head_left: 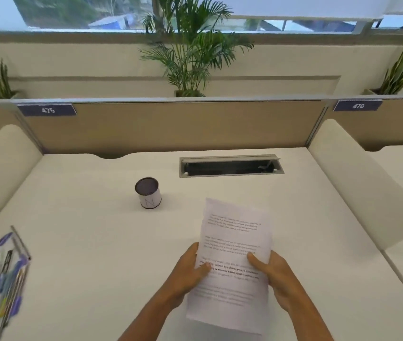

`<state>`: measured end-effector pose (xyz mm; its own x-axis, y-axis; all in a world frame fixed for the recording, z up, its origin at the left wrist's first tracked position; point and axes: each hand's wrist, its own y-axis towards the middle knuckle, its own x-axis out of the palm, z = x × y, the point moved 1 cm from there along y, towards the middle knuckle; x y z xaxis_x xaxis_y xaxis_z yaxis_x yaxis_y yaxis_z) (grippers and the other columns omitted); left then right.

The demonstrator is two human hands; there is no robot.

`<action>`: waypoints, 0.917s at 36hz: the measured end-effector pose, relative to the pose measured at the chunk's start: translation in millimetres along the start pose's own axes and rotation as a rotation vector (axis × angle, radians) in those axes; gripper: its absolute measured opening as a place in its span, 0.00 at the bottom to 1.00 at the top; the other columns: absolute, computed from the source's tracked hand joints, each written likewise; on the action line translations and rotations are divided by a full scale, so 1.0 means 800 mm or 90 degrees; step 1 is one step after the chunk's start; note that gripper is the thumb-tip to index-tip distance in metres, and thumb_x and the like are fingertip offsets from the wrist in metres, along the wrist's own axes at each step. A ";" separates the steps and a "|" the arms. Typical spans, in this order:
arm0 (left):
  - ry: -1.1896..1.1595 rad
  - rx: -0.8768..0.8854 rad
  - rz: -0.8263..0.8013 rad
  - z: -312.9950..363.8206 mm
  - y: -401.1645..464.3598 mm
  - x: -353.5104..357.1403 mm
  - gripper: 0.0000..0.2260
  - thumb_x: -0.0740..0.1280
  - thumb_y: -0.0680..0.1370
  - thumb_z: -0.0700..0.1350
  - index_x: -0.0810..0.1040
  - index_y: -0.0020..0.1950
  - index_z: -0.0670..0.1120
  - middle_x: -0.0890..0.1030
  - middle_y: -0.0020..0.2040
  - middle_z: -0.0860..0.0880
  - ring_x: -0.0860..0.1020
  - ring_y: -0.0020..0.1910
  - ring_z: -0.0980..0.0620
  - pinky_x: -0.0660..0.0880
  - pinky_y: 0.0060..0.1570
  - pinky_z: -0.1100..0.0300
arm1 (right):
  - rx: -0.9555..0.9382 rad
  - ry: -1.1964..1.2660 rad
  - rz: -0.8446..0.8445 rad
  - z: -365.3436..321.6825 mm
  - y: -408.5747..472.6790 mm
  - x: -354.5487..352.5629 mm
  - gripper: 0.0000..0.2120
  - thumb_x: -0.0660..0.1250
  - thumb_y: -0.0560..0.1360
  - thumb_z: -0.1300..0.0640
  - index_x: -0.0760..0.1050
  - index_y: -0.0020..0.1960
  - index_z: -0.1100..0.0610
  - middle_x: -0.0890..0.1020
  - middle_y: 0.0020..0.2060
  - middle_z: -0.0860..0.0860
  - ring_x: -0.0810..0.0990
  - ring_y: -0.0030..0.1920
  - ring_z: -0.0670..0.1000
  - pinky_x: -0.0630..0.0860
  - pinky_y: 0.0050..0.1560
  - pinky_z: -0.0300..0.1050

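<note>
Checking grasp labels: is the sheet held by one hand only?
No, the left hand and right hand both pinch the sheet at its edges.

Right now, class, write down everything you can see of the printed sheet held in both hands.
The printed sheet is white paper, slightly creased, with several blocks of black text, a few lines bolder; the words are too blurred to read. It is held over the white desk, long edge running away from the viewer. The left hand grips its left edge and the right hand its right edge, thumbs on the printed face.
</note>
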<state>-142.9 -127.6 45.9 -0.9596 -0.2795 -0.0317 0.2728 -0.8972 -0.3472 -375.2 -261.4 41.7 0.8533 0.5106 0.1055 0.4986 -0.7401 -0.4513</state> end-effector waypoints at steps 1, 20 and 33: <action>0.005 0.007 0.028 0.000 -0.004 -0.010 0.16 0.72 0.83 0.47 0.77 0.69 0.59 0.86 0.65 0.59 0.85 0.61 0.59 0.84 0.59 0.58 | -0.007 -0.005 -0.003 -0.004 0.001 0.014 0.25 0.81 0.74 0.51 0.81 0.69 0.52 0.88 0.61 0.52 0.88 0.61 0.54 0.84 0.59 0.54; -0.040 0.102 0.326 0.017 -0.054 -0.166 0.10 0.79 0.78 0.51 0.87 0.58 0.54 0.90 0.50 0.55 0.88 0.49 0.56 0.83 0.40 0.65 | -0.326 -0.095 0.121 -0.020 0.001 0.234 0.08 0.74 0.82 0.54 0.83 0.60 0.49 0.88 0.48 0.44 0.87 0.49 0.45 0.83 0.44 0.37; -0.045 0.056 0.319 -0.021 -0.053 -0.183 0.03 0.77 0.80 0.49 0.89 0.47 0.54 0.89 0.42 0.46 0.85 0.38 0.53 0.80 0.38 0.63 | -0.191 -0.123 0.115 0.043 0.016 0.270 0.08 0.73 0.82 0.51 0.80 0.59 0.41 0.87 0.50 0.35 0.85 0.53 0.38 0.81 0.47 0.30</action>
<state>-15.4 -42.9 49.1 -0.7035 -0.7023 -0.1089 0.7055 -0.6717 -0.2259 -189.7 -145.4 28.0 0.9009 0.4129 -0.1340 0.3903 -0.9056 -0.1661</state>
